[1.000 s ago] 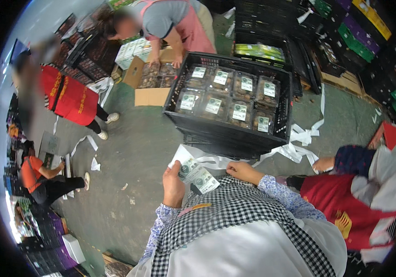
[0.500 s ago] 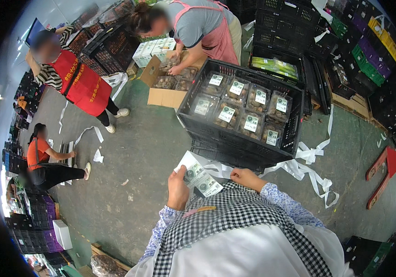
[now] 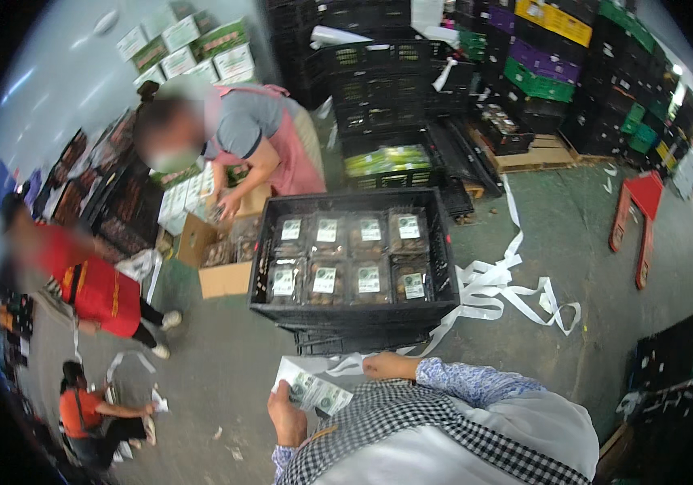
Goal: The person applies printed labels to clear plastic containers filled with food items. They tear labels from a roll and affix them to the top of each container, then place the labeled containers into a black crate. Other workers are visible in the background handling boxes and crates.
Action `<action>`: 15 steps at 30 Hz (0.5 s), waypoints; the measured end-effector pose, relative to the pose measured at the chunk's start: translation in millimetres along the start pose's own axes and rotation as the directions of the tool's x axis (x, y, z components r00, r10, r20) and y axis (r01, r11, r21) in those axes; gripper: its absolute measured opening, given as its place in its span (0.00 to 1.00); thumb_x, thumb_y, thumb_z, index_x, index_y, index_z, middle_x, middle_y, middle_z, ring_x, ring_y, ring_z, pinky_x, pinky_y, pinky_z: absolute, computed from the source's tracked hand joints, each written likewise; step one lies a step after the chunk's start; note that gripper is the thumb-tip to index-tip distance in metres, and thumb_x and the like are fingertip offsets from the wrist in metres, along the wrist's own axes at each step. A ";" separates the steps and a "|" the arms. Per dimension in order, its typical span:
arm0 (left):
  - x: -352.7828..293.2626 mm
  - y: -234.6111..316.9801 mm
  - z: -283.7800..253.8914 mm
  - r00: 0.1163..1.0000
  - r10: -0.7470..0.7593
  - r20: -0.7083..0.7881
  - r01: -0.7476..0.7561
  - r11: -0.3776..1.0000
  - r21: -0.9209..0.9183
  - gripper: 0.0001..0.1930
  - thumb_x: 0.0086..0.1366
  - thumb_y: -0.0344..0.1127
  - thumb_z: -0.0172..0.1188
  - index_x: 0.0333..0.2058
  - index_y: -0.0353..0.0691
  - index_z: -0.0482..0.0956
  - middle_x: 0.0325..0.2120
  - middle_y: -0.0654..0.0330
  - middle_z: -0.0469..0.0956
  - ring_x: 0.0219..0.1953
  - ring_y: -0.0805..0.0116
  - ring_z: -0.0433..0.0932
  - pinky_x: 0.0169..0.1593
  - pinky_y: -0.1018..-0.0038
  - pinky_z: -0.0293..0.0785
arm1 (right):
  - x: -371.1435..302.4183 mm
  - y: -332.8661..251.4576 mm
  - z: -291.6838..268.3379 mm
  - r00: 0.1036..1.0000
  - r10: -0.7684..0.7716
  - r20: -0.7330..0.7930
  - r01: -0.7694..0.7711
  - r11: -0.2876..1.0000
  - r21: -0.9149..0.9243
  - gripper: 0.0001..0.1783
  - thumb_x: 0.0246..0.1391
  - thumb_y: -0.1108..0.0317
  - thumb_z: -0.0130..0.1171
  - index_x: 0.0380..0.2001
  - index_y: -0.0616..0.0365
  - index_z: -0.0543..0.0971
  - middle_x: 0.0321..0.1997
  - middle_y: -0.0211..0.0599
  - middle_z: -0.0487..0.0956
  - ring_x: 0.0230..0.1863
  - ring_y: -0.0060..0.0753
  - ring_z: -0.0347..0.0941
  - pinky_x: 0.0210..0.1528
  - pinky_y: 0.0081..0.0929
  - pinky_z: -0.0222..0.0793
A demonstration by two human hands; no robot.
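My left hand [image 3: 286,416] is closed on a sheet of stickers [image 3: 319,391], white with green print, in front of my checked apron. At the apron's upper edge my right hand [image 3: 388,366] has its fingers curled together; whatever they may hold is too small or hidden to make out. A white paper strip [image 3: 348,364] passes between the two hands. Just beyond them stands a black crate [image 3: 354,314] holding two rows of clear packs [image 3: 368,279] with brown contents, possibly mushrooms, each bearing a white label.
Across the crate a person in a pink apron bends over an open cardboard box [image 3: 225,281] of similar packs. Two people in red and orange are at left. White strips [image 3: 484,291] litter the floor at right, near a red pallet jack [image 3: 644,198]. Crates [image 3: 379,81] are stacked behind.
My view has swung, so the crate now lies more square ahead. My left hand still holds the sticker sheet. The person in red has lowered their arms.
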State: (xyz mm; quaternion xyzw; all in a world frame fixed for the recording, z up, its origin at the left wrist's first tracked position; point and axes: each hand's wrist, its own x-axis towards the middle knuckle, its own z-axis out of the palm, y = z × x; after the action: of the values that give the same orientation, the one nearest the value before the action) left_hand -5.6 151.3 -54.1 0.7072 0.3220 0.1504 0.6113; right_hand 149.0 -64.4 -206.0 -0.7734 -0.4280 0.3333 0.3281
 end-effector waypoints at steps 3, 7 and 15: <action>9.4 2.2 11.9 0.959 -0.272 0.079 0.272 0.813 -0.514 0.12 0.65 0.33 0.51 0.41 0.29 0.73 0.37 0.55 0.76 0.35 0.65 0.77 0.37 0.71 0.73 | -4.5 -1.5 -7.2 0.999 0.031 -0.016 -0.030 0.999 0.024 0.14 0.54 0.58 0.52 0.34 0.56 0.76 0.30 0.47 0.79 0.32 0.52 0.75 0.37 0.44 0.68; 20.5 -8.7 13.6 0.990 -0.080 0.119 0.099 0.981 -0.164 0.13 0.66 0.34 0.50 0.42 0.29 0.72 0.36 0.56 0.77 0.35 0.65 0.78 0.37 0.70 0.74 | -10.3 2.7 -14.5 0.999 0.027 -0.045 -0.023 0.995 0.093 0.13 0.53 0.59 0.53 0.34 0.57 0.76 0.31 0.47 0.80 0.32 0.51 0.76 0.37 0.43 0.68; 39.2 -0.4 43.6 0.986 -0.109 0.129 0.145 0.938 -0.316 0.13 0.67 0.35 0.48 0.38 0.30 0.74 0.34 0.56 0.78 0.35 0.64 0.78 0.37 0.73 0.72 | -16.6 34.5 -29.6 0.992 0.058 -0.114 -0.049 0.996 0.080 0.13 0.54 0.59 0.53 0.35 0.57 0.76 0.32 0.48 0.79 0.35 0.52 0.76 0.39 0.43 0.68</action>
State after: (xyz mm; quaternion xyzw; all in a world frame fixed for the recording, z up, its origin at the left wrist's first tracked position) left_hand 50.0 142.9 -70.7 0.5822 0.3039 0.1226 0.7441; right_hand 181.1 -100.0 -212.8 -0.7896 -0.3741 0.3124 0.3728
